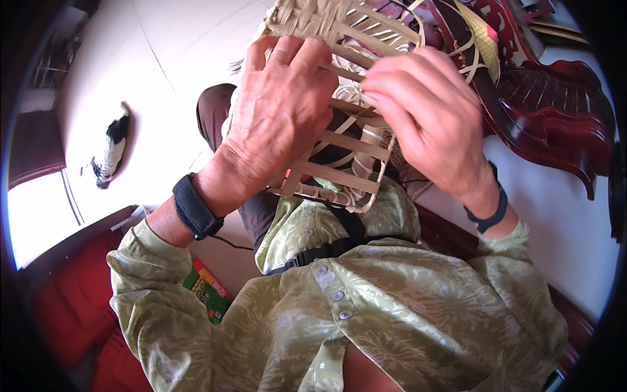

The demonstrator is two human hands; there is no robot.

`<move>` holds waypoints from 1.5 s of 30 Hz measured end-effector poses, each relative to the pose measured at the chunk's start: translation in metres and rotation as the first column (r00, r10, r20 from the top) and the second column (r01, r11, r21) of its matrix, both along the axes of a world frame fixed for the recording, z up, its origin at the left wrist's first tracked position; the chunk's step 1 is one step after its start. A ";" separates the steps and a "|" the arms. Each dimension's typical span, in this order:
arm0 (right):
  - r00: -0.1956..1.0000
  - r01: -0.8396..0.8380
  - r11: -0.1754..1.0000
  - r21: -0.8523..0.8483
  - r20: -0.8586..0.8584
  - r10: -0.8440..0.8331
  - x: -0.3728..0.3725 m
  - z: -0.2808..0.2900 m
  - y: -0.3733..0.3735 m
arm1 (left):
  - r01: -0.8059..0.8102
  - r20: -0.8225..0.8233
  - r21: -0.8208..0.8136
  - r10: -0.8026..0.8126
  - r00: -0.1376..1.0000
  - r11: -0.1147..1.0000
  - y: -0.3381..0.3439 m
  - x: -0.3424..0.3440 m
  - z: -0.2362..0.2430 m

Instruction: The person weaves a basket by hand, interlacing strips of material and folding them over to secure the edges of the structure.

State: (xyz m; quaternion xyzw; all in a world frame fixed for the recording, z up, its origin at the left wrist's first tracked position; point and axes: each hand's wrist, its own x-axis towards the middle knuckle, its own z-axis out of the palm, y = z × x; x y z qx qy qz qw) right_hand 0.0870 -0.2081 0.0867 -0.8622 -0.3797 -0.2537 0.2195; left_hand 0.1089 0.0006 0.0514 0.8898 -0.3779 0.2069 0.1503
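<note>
In front of me, above my lap, is a partly woven frame [356, 140] with flat tan strips. Its upper end carries a dense weave, while lower down the strips cross the frame with gaps between them. My left hand [281, 104], a ring on one finger, is closed over the left side of the weave, its fingertips hidden among the strips. My right hand [424, 108] is raised at the right edge. Its thumb and forefinger are pinched together by the strips, and what they hold is too small to make out.
Beyond the frame at right stands a dark red carved wooden chair [555, 124], with loose strips hanging near it. A black and white cat [112, 147] is on the pale floor at left. Near my left elbow are a red and green box [208, 291] and red cushions [72, 307].
</note>
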 end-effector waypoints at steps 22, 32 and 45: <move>-0.106 0.501 0.812 0.298 -0.910 0.400 0.028 -0.022 0.009 | -0.012 -0.013 0.012 0.012 1.000 1.000 0.003 0.000 -0.007; -0.104 0.482 0.794 0.369 -0.876 0.471 0.018 -0.021 0.005 | -0.293 -0.666 -0.402 -0.057 0.744 0.868 0.067 0.062 0.008; -0.017 0.473 0.836 0.278 -0.946 0.324 0.009 -0.005 0.018 | -0.605 -0.873 -0.440 -0.160 0.460 0.664 0.042 0.028 0.016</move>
